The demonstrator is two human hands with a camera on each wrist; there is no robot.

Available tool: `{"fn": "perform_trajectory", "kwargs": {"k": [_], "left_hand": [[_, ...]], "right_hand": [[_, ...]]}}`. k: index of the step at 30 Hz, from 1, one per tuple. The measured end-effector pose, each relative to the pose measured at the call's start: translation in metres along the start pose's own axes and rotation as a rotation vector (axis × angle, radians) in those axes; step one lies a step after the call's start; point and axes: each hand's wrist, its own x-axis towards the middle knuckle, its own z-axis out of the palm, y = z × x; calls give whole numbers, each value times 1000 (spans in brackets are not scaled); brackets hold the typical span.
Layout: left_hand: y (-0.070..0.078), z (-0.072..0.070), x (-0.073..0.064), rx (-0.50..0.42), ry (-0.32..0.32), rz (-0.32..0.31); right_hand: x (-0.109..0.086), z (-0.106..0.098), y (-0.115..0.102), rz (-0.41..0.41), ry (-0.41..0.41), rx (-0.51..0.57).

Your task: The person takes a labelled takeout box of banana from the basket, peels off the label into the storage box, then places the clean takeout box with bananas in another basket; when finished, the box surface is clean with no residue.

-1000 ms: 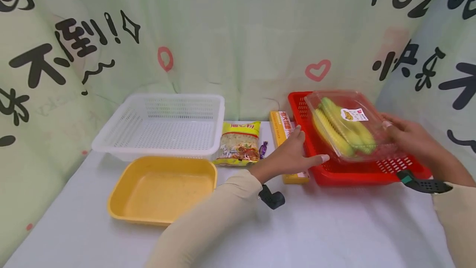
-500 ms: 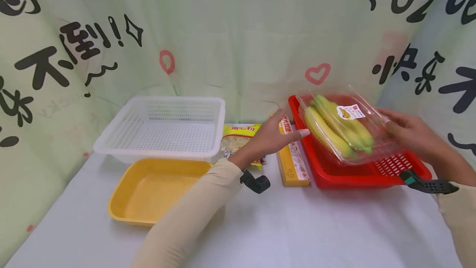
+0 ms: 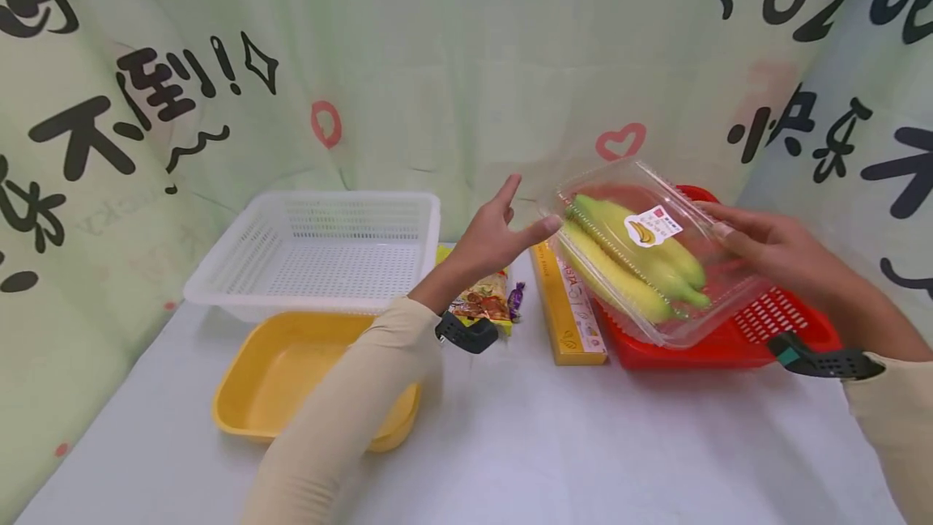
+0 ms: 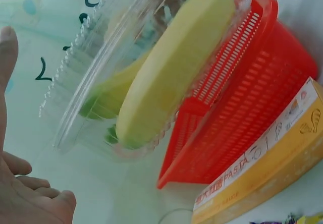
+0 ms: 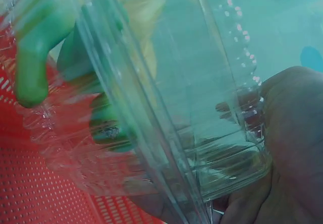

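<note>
A clear plastic clamshell box of bananas (image 3: pixel 634 253) hangs tilted over the red basket (image 3: pixel 790 318). My right hand (image 3: pixel 776 253) grips the box by its right end, thumb on top; in the right wrist view, fingers (image 5: pixel 247 199) curl beneath its edge. Off the box's left side, my left hand (image 3: pixel 488 237) is spread with thumb and forefinger extended, apart from the box. The left wrist view shows bananas (image 4: pixel 171 67) through the plastic, with a gap between them and the left hand (image 4: pixel 30 183).
Left of the red basket lies a yellow pasta box (image 3: pixel 568 314). A noodle packet (image 3: pixel 481 298), partly behind the left hand, and a purple-wrapped sweet (image 3: pixel 515 300) lie nearby. Further left are a white basket (image 3: pixel 255 286) and a yellow tray (image 3: pixel 240 420). A printed curtain (image 3: pixel 466 63) stands behind.
The right hand has carried the banana box leftward from over the red basket's middle to its left side. The left hand has moved left, away from the basket.
</note>
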Motion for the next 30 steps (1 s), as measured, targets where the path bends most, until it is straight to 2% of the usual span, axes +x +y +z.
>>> {"fn": "perform_trajectory", "kwargs": {"k": [6,10,16,18,24,27,30], "left_hand": [[-5,-14,-4,-2,-46,50],[-5,-20,-8,-4,-67,115],[-3,-26,-19,36,-124,174],[-2,-27,-23,11,-145,192],[-2,-36,-48,-117,-208,259],[2,-41,-61,-88,-220,284],[4,-44,-71,-26,-209,274]], "right_hand": [[-2,13,-15,-97,23,21],[-3,21,-24,-134,37,41],[-4,32,-33,-201,8,73],[-5,35,-36,-219,-8,84],[-9,44,-49,-262,-45,101],[-12,47,-56,-317,-64,112],[-12,48,-60,-360,-95,121]]}}
